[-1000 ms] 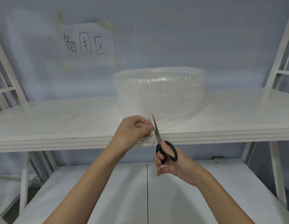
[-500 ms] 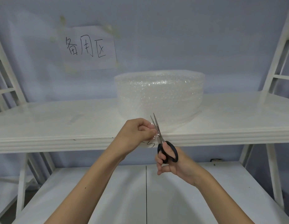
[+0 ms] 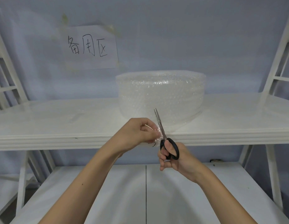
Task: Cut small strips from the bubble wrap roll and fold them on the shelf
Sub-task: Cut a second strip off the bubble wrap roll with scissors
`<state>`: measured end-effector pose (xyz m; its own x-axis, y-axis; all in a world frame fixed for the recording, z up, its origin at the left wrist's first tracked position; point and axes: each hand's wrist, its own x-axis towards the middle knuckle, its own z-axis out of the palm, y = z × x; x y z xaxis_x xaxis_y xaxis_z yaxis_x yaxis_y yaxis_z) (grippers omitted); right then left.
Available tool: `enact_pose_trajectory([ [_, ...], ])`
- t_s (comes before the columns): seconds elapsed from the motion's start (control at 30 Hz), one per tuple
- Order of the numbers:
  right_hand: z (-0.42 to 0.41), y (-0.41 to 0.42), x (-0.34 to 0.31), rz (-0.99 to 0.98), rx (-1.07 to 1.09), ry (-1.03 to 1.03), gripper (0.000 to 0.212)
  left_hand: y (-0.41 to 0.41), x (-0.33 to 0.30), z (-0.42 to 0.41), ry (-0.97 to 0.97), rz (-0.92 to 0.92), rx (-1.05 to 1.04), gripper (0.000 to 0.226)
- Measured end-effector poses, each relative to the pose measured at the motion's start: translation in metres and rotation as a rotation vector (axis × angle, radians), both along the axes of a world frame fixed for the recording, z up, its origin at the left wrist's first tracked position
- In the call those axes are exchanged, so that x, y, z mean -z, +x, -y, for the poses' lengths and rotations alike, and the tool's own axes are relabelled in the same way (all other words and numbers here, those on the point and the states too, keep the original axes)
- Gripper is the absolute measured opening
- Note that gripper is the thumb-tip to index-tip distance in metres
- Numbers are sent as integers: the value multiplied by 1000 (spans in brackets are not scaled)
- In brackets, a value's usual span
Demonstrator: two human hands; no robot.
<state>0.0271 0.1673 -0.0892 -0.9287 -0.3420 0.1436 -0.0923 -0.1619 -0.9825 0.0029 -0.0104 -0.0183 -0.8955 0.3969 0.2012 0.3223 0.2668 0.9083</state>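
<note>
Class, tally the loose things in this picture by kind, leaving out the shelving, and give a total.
Bubble wrap roll: 1
Bubble wrap strip being cut: 1
Scissors: 1
Paper sign on the wall: 1
Total: 4

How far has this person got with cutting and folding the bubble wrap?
Early on, it seems. Done: no folded strips show on the shelf. In hand: the left hand pinches the loose end of wrap from the bubble wrap roll, while the right hand works the scissors through it. Left: finishing the cut, then folding.
</note>
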Motion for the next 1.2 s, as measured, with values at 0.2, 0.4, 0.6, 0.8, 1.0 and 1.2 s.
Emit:
enact_pose_trajectory([
  [0.2, 1, 2, -2, 9, 24, 7, 38, 0, -6, -6, 53, -8, -99, 38],
  [0.4, -5, 4, -2, 8, 12, 37, 39, -3, -3, -15, 19, -136, -158, 26],
  [0.6, -10, 0, -11, -21, 3, 86, 45, -1, -2, -15, 49, -126, -70, 23],
  [0.8, -9, -7, -14, -77, 6, 112, 53, -1, -5, -13, 87, -122, -45, 24],
  [1.0, -8, -8, -15, -92, -15, 94, 52, 0, -5, -12, 105, -78, -9, 26],
  [1.2, -6, -9, -15, -97, -6, 100, 63, 0, -11, -8, 74, -80, -23, 28],
])
